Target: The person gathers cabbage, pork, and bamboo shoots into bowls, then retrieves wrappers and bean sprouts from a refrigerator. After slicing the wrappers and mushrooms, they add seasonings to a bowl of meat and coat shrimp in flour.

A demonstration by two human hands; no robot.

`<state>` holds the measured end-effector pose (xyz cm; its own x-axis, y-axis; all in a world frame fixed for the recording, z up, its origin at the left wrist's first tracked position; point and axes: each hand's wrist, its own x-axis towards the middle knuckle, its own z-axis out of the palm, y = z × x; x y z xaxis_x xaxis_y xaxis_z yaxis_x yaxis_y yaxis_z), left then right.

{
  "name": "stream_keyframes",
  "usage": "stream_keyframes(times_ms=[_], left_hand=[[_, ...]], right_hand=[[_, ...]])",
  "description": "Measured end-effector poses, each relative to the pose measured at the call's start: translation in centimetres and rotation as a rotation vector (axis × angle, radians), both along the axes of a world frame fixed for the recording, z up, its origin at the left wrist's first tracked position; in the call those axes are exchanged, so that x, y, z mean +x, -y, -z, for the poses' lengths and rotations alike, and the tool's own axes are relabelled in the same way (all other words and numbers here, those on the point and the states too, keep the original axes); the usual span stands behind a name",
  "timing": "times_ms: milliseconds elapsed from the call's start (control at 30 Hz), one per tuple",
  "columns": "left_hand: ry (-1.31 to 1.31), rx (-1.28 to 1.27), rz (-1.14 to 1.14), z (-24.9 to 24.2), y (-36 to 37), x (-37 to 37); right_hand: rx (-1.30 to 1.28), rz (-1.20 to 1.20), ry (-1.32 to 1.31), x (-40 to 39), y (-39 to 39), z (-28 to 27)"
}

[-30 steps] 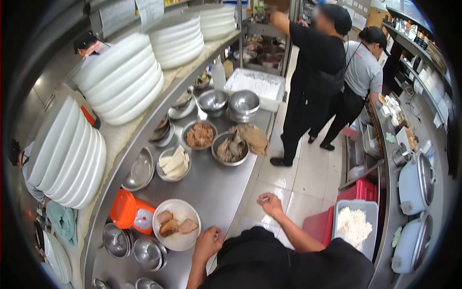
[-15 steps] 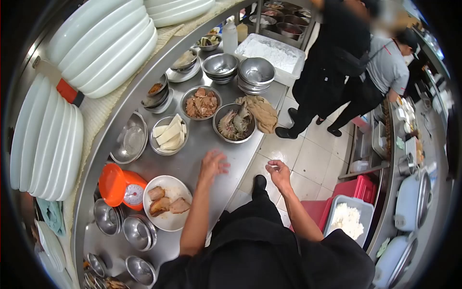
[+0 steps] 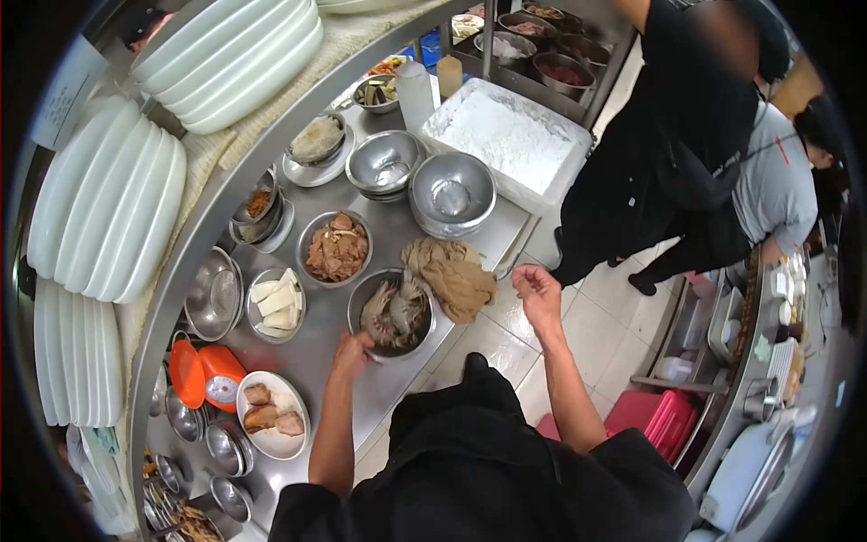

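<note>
My left hand is at the near-left rim of a steel bowl, its fingers closed on the edge. Inside the bowl lie grey raw prawns. My right hand is raised over the floor beyond the counter's edge, its fingers loosely curled, and I see nothing in them. A crumpled brown cloth lies against the bowl's right side. Behind the bowl stands a bowl of raw meat pieces; to its left is a bowl of white slabs.
Stacked steel bowls and a tub of white powder stand farther back. At left are an orange scale and a white dish of browned meat. White plates fill the shelf. Two people stand at the right.
My left hand has moved from above the counter to the prawn bowl's rim. My right hand has risen slightly. The view has moved toward the back of the counter.
</note>
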<state>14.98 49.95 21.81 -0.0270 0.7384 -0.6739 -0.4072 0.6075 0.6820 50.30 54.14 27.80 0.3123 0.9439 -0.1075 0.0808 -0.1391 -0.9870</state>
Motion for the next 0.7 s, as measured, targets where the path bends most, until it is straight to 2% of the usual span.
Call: stream_keyframes(times_ms=[33,67,133,200,267,333,367,433,500,533,600,700], left_hand=[[0.087,-0.015,-0.068,1.4,1.0,-0.6],[0.064,0.001,-0.123,-0.3,2.0,0.0],[0.04,0.028,-0.178,-5.9,2.9,1.5],[0.065,0.169,-0.125,-10.0,2.9,2.4],[0.075,0.204,-0.144,-11.0,2.6,2.0],[0.09,0.299,-0.197,-11.1,0.9,1.7],[0.073,0.299,-0.233,-11.7,0.1,2.0],[0.078,0.358,-0.196,-14.3,-1.8,3.0],[0.062,0.404,-0.175,-15.7,-3.1,4.0],[0.054,0.394,-0.171,-16.0,-3.6,4.4],[0.038,0.408,-0.173,-16.3,-4.6,5.1],[0.06,0.443,-0.234,-17.1,-5.8,7.2]], right_hand=[[0.019,-0.01,0.007,0.6,-1.6,-0.3],[0.036,-0.016,0.013,1.1,-2.9,-0.6],[0.042,-0.021,0.035,1.5,-5.2,-1.9],[0.05,-0.015,0.065,1.4,-7.6,-3.2],[0.076,-0.035,0.185,1.1,-8.7,-3.9],[0.137,-0.081,0.092,0.5,-9.4,-5.2],[0.163,-0.095,0.144,0.5,-10.0,-6.3],[0.273,-0.084,0.326,-0.1,-11.7,-11.6],[0.422,-0.028,0.493,0.8,-16.7,-16.8],[0.652,-0.022,0.401,1.3,-20.2,-19.5],[0.87,0.097,0.568,1.6,-25.8,-27.4],[0.867,0.274,0.815,5.2,-39.5,-34.9]])
